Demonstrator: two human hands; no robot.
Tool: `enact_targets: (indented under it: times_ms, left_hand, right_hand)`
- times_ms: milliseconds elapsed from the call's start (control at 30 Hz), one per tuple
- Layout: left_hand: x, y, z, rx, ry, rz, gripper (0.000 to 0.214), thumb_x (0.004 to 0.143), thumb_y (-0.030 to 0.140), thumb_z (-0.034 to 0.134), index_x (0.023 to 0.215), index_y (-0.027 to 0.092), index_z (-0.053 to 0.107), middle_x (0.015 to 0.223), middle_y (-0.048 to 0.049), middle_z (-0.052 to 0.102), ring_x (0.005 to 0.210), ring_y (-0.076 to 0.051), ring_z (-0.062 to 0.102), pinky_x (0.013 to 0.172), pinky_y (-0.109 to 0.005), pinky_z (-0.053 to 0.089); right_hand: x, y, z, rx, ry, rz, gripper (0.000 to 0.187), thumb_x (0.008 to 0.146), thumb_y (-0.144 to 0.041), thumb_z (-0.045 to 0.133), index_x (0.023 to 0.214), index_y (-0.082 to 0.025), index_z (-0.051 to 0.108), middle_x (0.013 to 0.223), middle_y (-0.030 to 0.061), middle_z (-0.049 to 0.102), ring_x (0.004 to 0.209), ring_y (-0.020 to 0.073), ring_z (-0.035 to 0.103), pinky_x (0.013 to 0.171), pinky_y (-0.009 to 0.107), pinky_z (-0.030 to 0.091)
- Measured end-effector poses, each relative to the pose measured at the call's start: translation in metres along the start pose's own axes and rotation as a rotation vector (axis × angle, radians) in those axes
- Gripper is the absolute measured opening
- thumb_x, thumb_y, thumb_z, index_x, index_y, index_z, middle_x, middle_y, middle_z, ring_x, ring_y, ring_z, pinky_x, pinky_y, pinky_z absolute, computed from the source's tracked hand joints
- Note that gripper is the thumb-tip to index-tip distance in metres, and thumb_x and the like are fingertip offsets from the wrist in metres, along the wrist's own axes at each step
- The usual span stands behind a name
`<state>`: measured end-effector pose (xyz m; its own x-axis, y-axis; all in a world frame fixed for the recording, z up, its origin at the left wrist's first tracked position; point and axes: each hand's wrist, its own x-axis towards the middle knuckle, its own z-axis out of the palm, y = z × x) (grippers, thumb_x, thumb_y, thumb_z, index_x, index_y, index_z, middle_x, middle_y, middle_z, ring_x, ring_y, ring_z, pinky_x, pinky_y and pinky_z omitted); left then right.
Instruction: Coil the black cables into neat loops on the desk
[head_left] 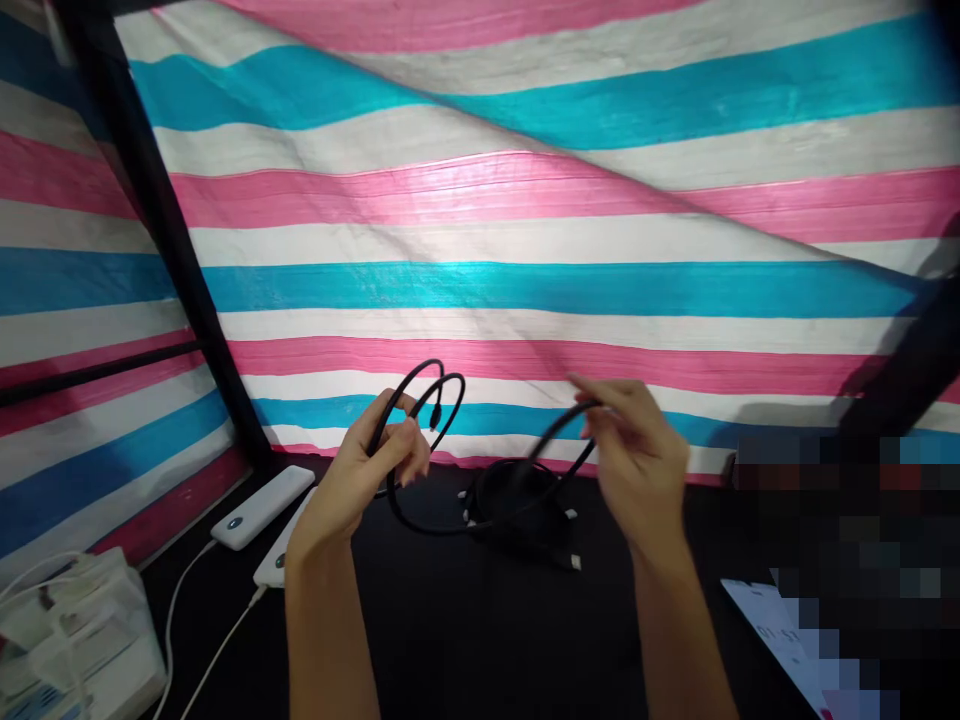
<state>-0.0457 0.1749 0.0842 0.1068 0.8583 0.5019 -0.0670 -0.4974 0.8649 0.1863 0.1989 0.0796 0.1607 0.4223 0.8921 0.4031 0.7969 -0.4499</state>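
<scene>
A black cable (450, 530) hangs in a loop between my two hands, above the black table. My left hand (382, 455) is closed around part of it, with small loops rising above the fingers and one plug end dangling beside them. My right hand (634, 440) pinches another stretch of the same cable at the right, fingertips slightly blurred. Behind and below the held loop, a coiled bundle of black cables (517, 480) lies on the table, with several light metal plug ends sticking out.
Two white power banks, one farther back (262, 508) and one partly behind my left wrist (271, 568), have white cords attached. A white box with bags and cords (90, 640) stands at the lower left. A lit phone screen (780, 630) lies at right. Striped sheeting (525, 240) hangs behind.
</scene>
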Motion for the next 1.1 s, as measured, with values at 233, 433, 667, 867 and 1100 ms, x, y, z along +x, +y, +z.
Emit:
enact_targets:
  times_ms: [233, 433, 667, 867, 1100]
  left_hand:
    - [-0.003, 0.014, 0.033, 0.061, -0.316, -0.161, 0.037, 0.075, 0.051, 0.061, 0.094, 0.021, 0.052, 0.065, 0.0005, 0.060, 0.040, -0.006, 0.041, 0.038, -0.019, 0.029]
    - [0.002, 0.014, 0.032, 0.181, 0.063, 0.018, 0.013, 0.069, 0.029, 0.069, 0.074, 0.020, 0.060, 0.046, 0.0065, 0.047, 0.035, -0.004, 0.034, 0.034, -0.017, 0.022]
    - [0.014, -0.002, 0.027, 0.114, 0.198, 0.129, 0.006, 0.066, 0.022, 0.068, 0.068, 0.020, 0.064, 0.043, 0.0059, 0.050, 0.031, -0.004, 0.033, 0.033, -0.019, 0.025]
    - [0.045, -0.041, 0.049, -0.002, 0.305, 0.078, 0.020, 0.071, 0.036, 0.067, 0.075, 0.018, 0.062, 0.047, 0.0062, 0.050, 0.046, -0.008, 0.050, 0.051, -0.020, 0.041]
    - [0.045, -0.048, 0.054, -0.196, 0.393, -0.113, 0.060, 0.076, 0.052, 0.058, 0.044, 0.022, 0.018, 0.037, 0.0092, 0.014, 0.031, -0.005, 0.025, 0.035, -0.022, 0.023]
  right_hand:
    - [-0.004, -0.016, 0.021, -0.134, -0.045, -0.069, 0.024, 0.086, -0.021, 0.054, 0.098, -0.032, 0.071, 0.097, 0.0053, 0.058, 0.087, 0.0196, 0.054, 0.074, 0.036, 0.048]
    - [-0.003, -0.032, 0.009, -0.124, -0.212, -0.001, 0.032, 0.083, -0.031, 0.059, 0.115, -0.031, 0.062, 0.112, 0.0051, 0.061, 0.104, 0.0231, 0.055, 0.086, 0.038, 0.046]
    - [-0.008, 0.000, 0.021, 0.197, -0.275, 0.413, 0.033, 0.076, -0.039, 0.062, 0.052, -0.018, 0.053, 0.037, -0.0059, 0.041, 0.032, 0.0097, 0.044, 0.037, 0.022, 0.037]
    - [-0.009, 0.001, 0.027, 0.369, 0.152, 0.434, 0.045, 0.076, -0.035, 0.061, 0.042, -0.022, 0.035, 0.029, -0.0094, 0.027, 0.025, 0.0065, 0.030, 0.034, 0.023, 0.037]
    - [-0.004, 0.012, 0.029, 0.319, -0.061, 0.505, 0.039, 0.076, -0.043, 0.063, 0.047, -0.019, 0.049, 0.039, -0.0040, 0.046, 0.038, 0.0115, 0.051, 0.046, 0.025, 0.046]
